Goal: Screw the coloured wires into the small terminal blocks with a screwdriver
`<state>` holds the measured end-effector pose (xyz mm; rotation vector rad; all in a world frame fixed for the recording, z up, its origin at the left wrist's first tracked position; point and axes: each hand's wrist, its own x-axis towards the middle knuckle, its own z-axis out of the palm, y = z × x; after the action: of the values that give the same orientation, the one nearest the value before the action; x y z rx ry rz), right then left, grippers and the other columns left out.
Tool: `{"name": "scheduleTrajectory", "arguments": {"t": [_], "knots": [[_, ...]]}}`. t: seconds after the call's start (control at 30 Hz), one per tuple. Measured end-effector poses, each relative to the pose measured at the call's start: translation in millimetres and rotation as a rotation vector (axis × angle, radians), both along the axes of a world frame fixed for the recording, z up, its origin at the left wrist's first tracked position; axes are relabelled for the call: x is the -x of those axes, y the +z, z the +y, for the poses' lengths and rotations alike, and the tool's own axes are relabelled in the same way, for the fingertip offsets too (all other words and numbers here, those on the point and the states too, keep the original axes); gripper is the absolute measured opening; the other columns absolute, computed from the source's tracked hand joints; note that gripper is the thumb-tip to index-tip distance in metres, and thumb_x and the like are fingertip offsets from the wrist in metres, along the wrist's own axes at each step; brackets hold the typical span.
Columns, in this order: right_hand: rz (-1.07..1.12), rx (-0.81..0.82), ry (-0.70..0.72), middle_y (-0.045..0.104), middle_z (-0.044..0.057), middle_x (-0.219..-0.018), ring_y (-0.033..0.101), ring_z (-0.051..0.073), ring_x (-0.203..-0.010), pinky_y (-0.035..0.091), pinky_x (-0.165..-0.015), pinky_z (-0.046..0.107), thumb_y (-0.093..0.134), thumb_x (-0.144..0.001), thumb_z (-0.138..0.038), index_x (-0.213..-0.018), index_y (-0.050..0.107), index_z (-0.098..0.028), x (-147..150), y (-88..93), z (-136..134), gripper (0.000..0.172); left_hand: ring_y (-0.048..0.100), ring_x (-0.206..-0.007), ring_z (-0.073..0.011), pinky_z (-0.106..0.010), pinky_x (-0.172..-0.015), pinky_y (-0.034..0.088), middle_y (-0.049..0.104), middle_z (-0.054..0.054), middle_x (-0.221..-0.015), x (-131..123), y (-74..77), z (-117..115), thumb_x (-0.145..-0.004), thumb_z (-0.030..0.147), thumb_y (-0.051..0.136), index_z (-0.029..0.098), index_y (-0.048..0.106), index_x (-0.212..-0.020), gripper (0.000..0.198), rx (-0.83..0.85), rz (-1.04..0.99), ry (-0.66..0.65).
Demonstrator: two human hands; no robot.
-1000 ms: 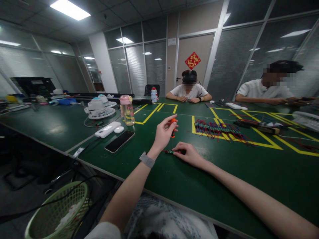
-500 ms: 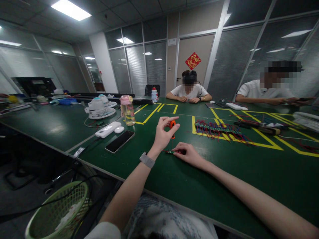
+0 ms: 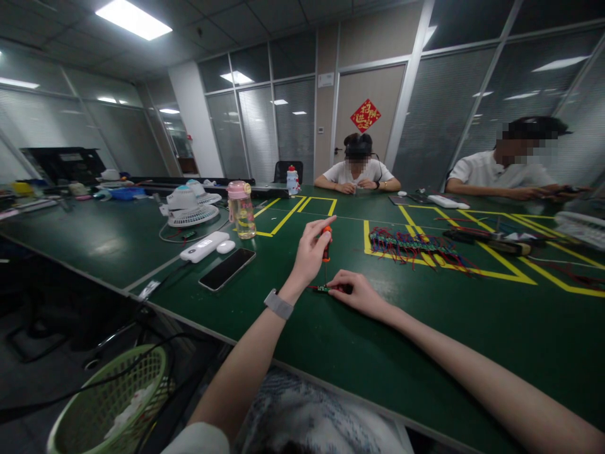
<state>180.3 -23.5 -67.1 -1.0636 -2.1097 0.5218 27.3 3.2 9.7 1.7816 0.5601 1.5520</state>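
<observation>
An orange-handled screwdriver [image 3: 326, 252] stands upright, its handle gripped between the thumb and fingers of my left hand [image 3: 309, 247]. Its thin shaft points down at a small green circuit board [image 3: 322, 289] lying on the table. My right hand [image 3: 355, 291] pinches the right end of that board with thumb and fingertips, pressed down near the tabletop. A short red wire comes off the board's left side. Whether the screwdriver tip touches the board is too small to tell.
Right of my hands, a row of wired circuit boards [image 3: 411, 243] lies inside yellow tape. To the left are a phone [image 3: 227, 269], a white power strip [image 3: 205, 246], a pink-lided bottle [image 3: 242, 211] and a fan [image 3: 191, 207]. Two people sit across the green table [image 3: 378, 378].
My left thumb has closed in against the screwdriver handle, and its fingers have turned slightly. My right hand and the board stay in place.
</observation>
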Motion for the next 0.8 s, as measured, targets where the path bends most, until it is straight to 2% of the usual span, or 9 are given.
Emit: {"name": "scheduleTrajectory", "arguments": {"t": [0.1, 0.17, 0.3, 0.33, 0.43, 0.5, 0.6, 0.7, 0.8], "knots": [[0.005, 0.005, 0.002, 0.061, 0.006, -0.079, 0.054, 0.013, -0.065, 0.044, -0.060, 0.025, 0.061, -0.079, -0.021, -0.087, 0.072, -0.013, -0.1, 0.6, -0.4, 0.016, 0.060, -0.090, -0.0149, -0.028, -0.075, 0.053, 0.056, -0.008, -0.114, -2.3, -2.1, 1.2, -0.089, 0.024, 0.045, 0.022, 0.050, -0.126, 0.037, 0.081, -0.060, -0.133], [0.004, 0.005, 0.002, 0.061, 0.006, -0.079, 0.054, 0.013, -0.065, 0.044, -0.060, 0.025, 0.061, -0.079, -0.021, -0.087, 0.072, -0.013, -0.3, 0.9, -0.7, 0.016, 0.060, -0.087, -0.0145, -0.027, -0.073, 0.052, 0.059, -0.007, -0.108, -2.4, -2.9, 1.1, -0.086, 0.025, 0.052, 0.021, 0.050, -0.126, 0.040, 0.073, -0.049, -0.086], [-0.008, 0.000, 0.003, 0.061, 0.005, -0.078, 0.054, 0.013, -0.066, 0.044, -0.061, 0.025, 0.060, -0.079, -0.021, -0.088, 0.072, -0.015, -0.6, 1.1, -0.6, 0.016, 0.056, -0.094, -0.0157, -0.027, -0.081, 0.048, 0.058, -0.006, -0.104, -0.7, -0.9, -1.3, -0.078, 0.026, 0.065, 0.021, 0.061, -0.114, 0.037, -0.050, 0.069, 0.107], [-0.011, 0.000, 0.002, 0.061, 0.005, -0.078, 0.055, 0.013, -0.066, 0.044, -0.061, 0.025, 0.060, -0.079, -0.021, -0.088, 0.072, -0.015, -0.5, 1.1, -0.5, 0.016, 0.056, -0.096, -0.0161, -0.027, -0.082, 0.048, 0.058, -0.006, -0.107, -0.7, -0.3, -1.6, -0.080, 0.026, 0.062, 0.022, 0.061, -0.114, 0.035, -0.056, 0.075, 0.099], [-0.014, -0.001, -0.002, 0.061, 0.005, -0.078, 0.054, 0.013, -0.066, 0.044, -0.061, 0.025, 0.060, -0.079, -0.021, -0.088, 0.072, -0.015, 0.0, 1.3, -0.5, 0.016, 0.059, -0.093, -0.0154, -0.027, -0.076, 0.051, 0.058, -0.008, -0.113, -2.6, -0.9, -0.8, -0.089, 0.025, 0.047, 0.022, 0.054, -0.122, 0.035, 0.012, 0.001, -0.048], [-0.013, 0.002, 0.000, 0.061, 0.005, -0.078, 0.054, 0.013, -0.065, 0.044, -0.061, 0.025, 0.060, -0.079, -0.020, -0.088, 0.072, -0.014, 0.2, 1.7, -0.7, 0.016, 0.061, -0.087, -0.0146, -0.027, -0.071, 0.053, 0.059, -0.009, -0.111, -3.8, -2.7, 0.4, -0.089, 0.025, 0.047, 0.021, 0.050, -0.125, 0.037, 0.060, -0.051, -0.106], [-0.016, 0.002, 0.000, 0.061, 0.006, -0.078, 0.054, 0.013, -0.065, 0.044, -0.060, 0.026, 0.060, -0.079, -0.020, -0.088, 0.072, -0.014, 0.1, 2.6, -1.4, 0.016, 0.061, -0.086, -0.0151, -0.027, -0.073, 0.052, 0.062, -0.007, -0.104, -3.2, -4.2, 0.9, -0.082, 0.025, 0.059, 0.019, 0.055, -0.119, 0.038, 0.030, -0.034, -0.030], [-0.017, 0.002, -0.001, 0.061, 0.006, -0.078, 0.055, 0.014, -0.066, 0.044, -0.061, 0.026, 0.061, -0.079, -0.021, -0.088, 0.072, -0.014, 0.0, 3.3, -1.9, 0.016, 0.058, -0.100, -0.0180, -0.027, -0.082, 0.049, 0.061, -0.007, -0.108, -1.7, -2.6, -0.7, -0.078, 0.026, 0.065, 0.020, 0.061, -0.111, 0.034, -0.065, 0.051, 0.073], [-0.019, 0.002, 0.002, 0.061, 0.006, -0.079, 0.055, 0.014, -0.067, 0.044, -0.062, 0.026, 0.060, -0.079, -0.021, -0.088, 0.072, -0.014, 0.1, 3.9, -2.3, 0.016, 0.059, -0.101, -0.0180, -0.028, -0.081, 0.050, 0.059, -0.009, -0.115, -2.3, -1.2, -1.5, -0.086, 0.026, 0.052, 0.021, 0.058, -0.118, 0.033, -0.023, 0.022, -0.007]]}}
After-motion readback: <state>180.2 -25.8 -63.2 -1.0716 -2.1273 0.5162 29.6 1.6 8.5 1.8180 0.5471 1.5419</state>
